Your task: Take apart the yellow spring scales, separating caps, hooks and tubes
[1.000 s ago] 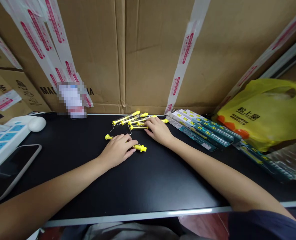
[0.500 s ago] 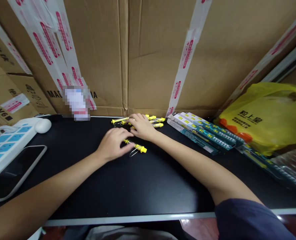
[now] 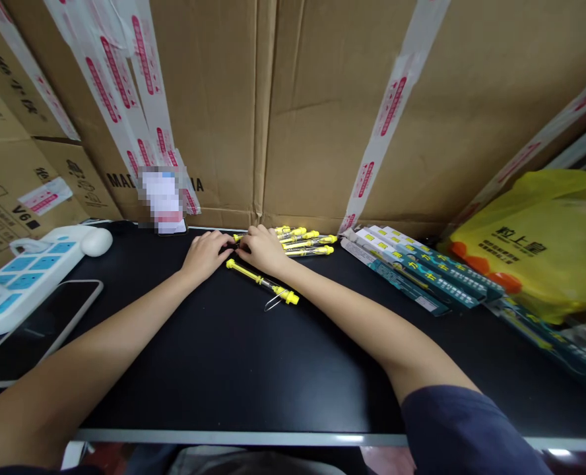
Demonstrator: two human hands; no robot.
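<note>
On the black table [image 3: 243, 369], several slim yellow-and-clear pen-like tools [image 3: 309, 251] lie side by side against the cardboard. My right hand [image 3: 264, 251] rests over the left part of this group, fingers bent down; what they grip is hidden. Close beside it is my left hand [image 3: 206, 254], its fingers curled toward the left tool ends, thumb near the index finger; I cannot make out what is between them. One separate pen-like tool [image 3: 260, 281] lies slantwise nearer to me, its wire loop sticking out, touched by neither hand.
Flat printed boxes [image 3: 416, 264] are stacked at the right, beside a yellow plastic bag [image 3: 535, 244] with orange things inside. To the left are a white power strip [image 3: 30, 270] and a phone [image 3: 40, 336]. A large cardboard box [image 3: 323, 112] walls the back.
My left hand has moved away from the separate tool, back and left toward the group, leaving that tool uncovered. My right hand stays at the group, and the view has shifted slightly.
</note>
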